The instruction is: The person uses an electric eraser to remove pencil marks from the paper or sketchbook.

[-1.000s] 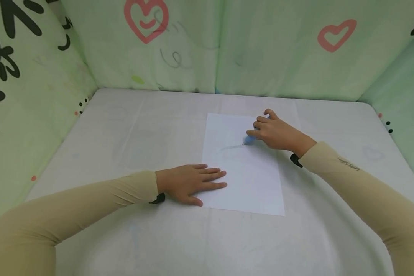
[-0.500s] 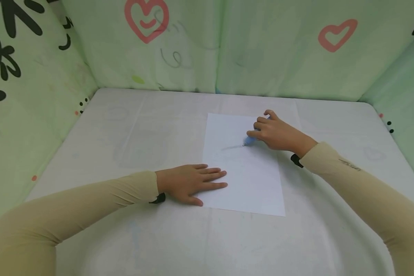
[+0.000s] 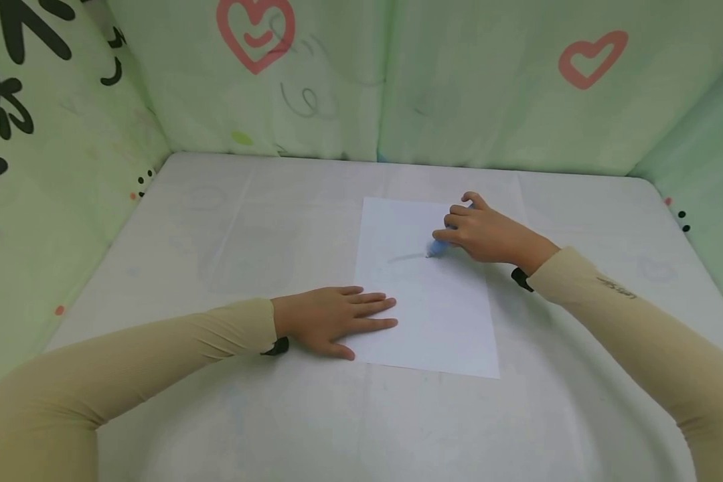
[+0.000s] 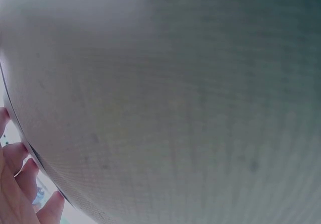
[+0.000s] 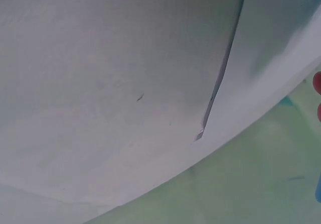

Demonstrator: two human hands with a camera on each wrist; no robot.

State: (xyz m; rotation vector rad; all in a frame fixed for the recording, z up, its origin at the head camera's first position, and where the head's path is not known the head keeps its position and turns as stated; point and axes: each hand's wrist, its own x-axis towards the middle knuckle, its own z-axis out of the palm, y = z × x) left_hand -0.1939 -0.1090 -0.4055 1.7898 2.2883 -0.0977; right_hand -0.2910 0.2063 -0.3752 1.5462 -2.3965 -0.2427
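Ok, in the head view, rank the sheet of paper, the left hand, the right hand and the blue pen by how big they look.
1. sheet of paper
2. left hand and right hand: look alike, unranked
3. blue pen, mostly hidden in the right hand

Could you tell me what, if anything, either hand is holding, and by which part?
The right hand grips a blue pen just above its tip; the left hand holds nothing.

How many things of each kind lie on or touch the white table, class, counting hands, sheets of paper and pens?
Hands: 2, the left hand flat on the paper's edge, the right hand gripping the pen.
Sheets of paper: 1, white.
Pens: 1, a blue pen with its tip on the sheet.
Total: 4.
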